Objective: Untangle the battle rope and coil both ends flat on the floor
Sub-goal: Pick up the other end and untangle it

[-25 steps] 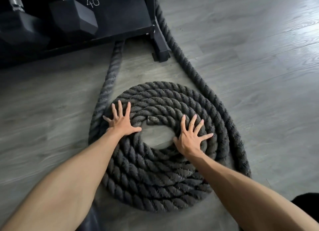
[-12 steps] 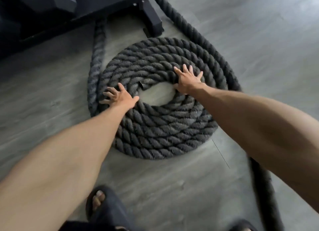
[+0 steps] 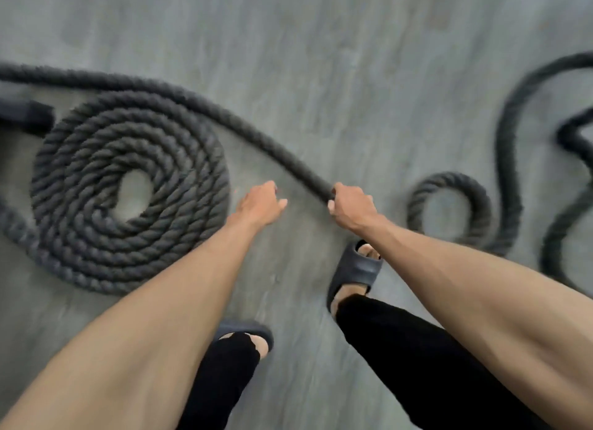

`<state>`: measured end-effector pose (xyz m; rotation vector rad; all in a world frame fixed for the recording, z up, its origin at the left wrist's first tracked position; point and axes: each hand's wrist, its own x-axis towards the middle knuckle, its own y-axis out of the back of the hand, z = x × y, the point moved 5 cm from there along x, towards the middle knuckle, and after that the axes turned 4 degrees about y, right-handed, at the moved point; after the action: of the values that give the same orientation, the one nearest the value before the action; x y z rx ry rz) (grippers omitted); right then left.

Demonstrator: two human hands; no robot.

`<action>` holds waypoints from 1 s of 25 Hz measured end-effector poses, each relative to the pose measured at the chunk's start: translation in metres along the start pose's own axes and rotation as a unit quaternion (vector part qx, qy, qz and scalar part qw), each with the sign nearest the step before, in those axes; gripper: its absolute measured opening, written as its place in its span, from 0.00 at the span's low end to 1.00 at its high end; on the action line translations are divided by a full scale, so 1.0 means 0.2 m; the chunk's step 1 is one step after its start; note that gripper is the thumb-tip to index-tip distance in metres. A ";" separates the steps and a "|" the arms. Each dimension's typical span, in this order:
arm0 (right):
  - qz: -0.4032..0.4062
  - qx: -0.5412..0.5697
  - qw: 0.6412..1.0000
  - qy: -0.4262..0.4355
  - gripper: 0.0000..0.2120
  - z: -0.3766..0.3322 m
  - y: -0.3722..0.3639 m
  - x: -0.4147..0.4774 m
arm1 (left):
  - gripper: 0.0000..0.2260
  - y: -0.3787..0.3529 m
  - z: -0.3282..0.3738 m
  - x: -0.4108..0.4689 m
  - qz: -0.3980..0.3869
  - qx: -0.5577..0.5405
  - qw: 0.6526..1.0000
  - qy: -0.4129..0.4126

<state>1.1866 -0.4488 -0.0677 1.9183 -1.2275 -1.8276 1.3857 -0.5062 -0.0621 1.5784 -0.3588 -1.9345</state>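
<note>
A thick dark battle rope lies on the grey floor. One end forms a flat round coil (image 3: 128,189) at the left. A free strand (image 3: 224,121) runs from the upper left past the coil down to my right hand (image 3: 351,209), which grips it. Beyond that hand the rope continues as a small loop (image 3: 449,205) and loose curves (image 3: 510,134) at the right. My left hand (image 3: 260,205) hovers beside the coil's right edge, fingers loosely curled, holding nothing.
A dark rack foot (image 3: 27,115) shows at the left edge behind the coil. My two feet in dark slides (image 3: 356,272) stand on the wood-look floor (image 3: 321,44) below my hands. The picture is blurred by motion.
Both hands have come off the coil. I have turned right; the coil now sits at the left. My right hand has taken hold of the free strand.
</note>
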 end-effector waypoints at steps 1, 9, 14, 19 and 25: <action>-0.006 0.026 0.999 -0.034 0.16 0.19 0.02 -0.07 | 0.19 -0.07 0.18 -0.01 -0.017 0.008 0.999 -0.032; 0.020 0.115 0.968 -0.224 0.21 1.37 -0.44 -0.24 | 0.23 -1.03 1.03 0.21 -0.052 0.277 0.926 -0.251; 0.052 0.005 0.979 -0.198 0.30 1.76 -0.78 -0.26 | 0.35 -1.58 1.20 0.36 -0.065 0.424 0.861 -0.275; 0.158 0.166 0.972 -0.045 0.21 1.72 -0.51 -0.38 | 0.33 -1.50 1.26 0.29 -0.145 0.466 0.857 -0.167; 0.198 0.353 0.913 -0.047 0.18 1.73 0.74 -0.58 | 0.43 -0.95 1.80 -0.28 0.040 0.086 0.987 -0.127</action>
<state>0.8285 -0.3316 0.0444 1.6713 -2.3511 -1.3725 0.9943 -0.3844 -0.0335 1.3977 -0.6999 -2.0934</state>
